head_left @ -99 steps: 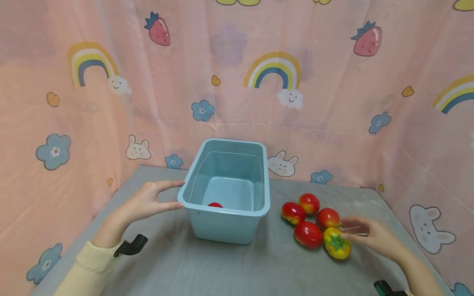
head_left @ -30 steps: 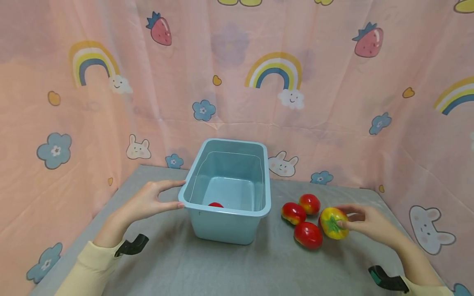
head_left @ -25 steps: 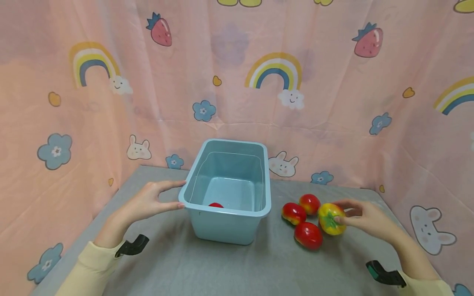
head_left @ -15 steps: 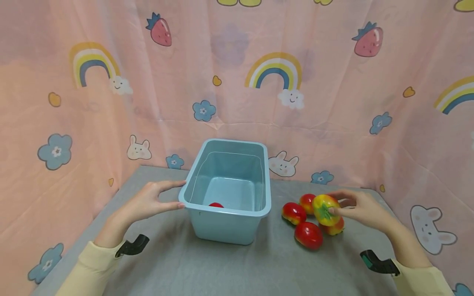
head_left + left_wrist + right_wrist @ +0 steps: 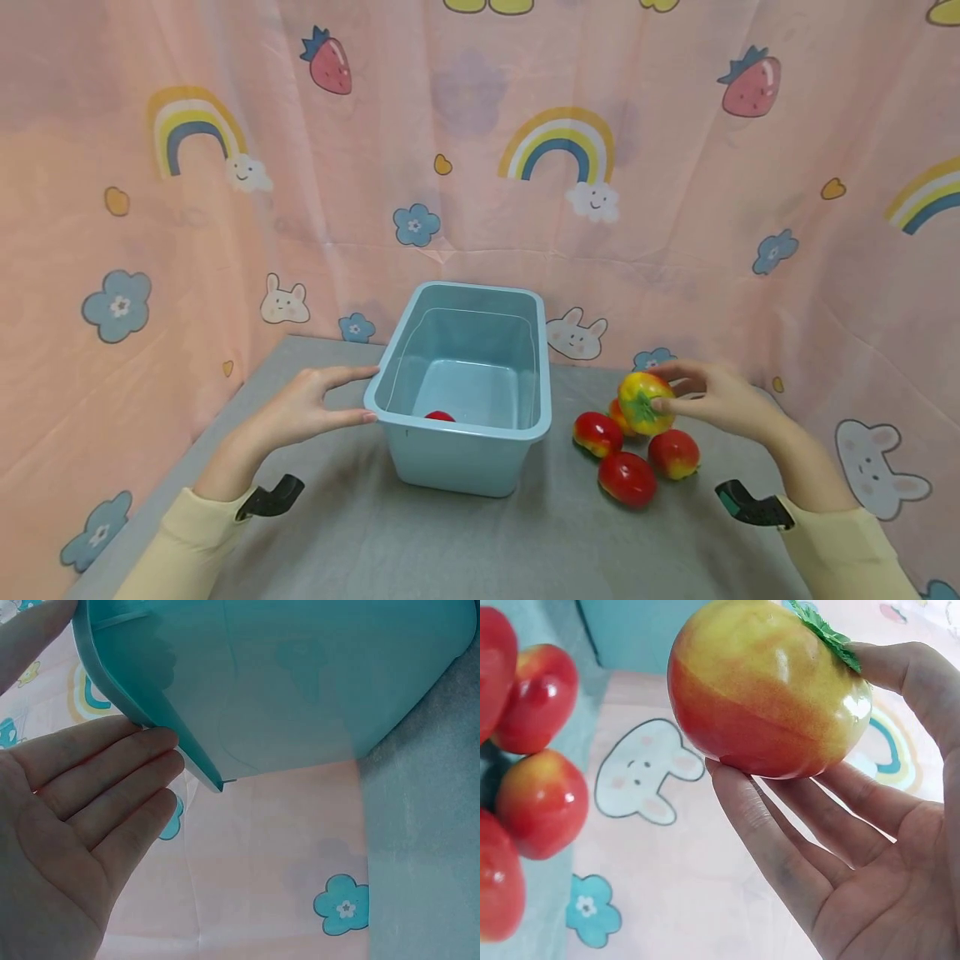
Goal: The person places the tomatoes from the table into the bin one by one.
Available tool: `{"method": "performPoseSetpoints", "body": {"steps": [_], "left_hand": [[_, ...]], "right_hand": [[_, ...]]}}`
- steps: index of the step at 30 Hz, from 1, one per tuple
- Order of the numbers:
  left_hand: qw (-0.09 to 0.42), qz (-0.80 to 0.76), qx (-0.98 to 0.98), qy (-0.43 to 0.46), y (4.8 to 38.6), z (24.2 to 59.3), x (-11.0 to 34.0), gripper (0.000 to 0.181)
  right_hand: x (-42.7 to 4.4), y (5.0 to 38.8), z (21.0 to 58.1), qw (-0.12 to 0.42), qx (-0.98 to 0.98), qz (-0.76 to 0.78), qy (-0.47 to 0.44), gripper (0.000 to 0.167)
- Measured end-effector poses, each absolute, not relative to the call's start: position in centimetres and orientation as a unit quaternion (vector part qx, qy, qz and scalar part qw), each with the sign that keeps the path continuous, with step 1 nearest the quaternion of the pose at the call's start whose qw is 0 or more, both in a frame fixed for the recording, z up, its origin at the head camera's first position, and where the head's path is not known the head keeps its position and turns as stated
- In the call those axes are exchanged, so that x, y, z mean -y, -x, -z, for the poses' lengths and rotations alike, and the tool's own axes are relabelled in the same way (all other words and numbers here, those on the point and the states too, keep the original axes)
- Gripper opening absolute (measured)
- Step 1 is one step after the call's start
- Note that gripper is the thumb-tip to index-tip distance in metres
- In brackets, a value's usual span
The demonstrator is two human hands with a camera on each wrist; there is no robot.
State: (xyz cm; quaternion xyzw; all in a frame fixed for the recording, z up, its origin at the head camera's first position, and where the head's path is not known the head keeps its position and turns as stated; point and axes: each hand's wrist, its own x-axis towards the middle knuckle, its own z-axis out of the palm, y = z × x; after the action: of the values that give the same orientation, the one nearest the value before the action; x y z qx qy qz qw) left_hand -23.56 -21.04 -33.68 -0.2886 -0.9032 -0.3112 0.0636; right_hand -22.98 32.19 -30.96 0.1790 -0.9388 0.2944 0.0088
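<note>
My right grip (image 5: 723, 404) pinches a round, glossy yellow-and-red fruit (image 5: 642, 398) with green leaves, held above four glossy red-and-yellow fruits (image 5: 627, 479) on the grey counter (image 5: 450, 550). My left grip (image 5: 303, 406), fingers straight, touches the light-blue, rectangular plastic bin (image 5: 450, 458), where a red fruit (image 5: 440, 416) lies.
</note>
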Motion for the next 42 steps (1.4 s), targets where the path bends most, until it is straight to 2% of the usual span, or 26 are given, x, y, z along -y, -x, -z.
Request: {"method": "performPoseSetpoints", "body": {"steps": [28,42], "left_hand": [[0.065,0.318,0.900,0.289,23.5,33.6,21.0,0.066],[0.064,0.318,0.900,0.291,23.6,33.8,21.0,0.066]], "right_hand": [[-27.3,26.5,26.9,0.017,0.919,-0.310,-0.242,0.044],[-24.5,27.8,25.7,-0.001,0.912,-0.327,-0.247,0.047]]}}
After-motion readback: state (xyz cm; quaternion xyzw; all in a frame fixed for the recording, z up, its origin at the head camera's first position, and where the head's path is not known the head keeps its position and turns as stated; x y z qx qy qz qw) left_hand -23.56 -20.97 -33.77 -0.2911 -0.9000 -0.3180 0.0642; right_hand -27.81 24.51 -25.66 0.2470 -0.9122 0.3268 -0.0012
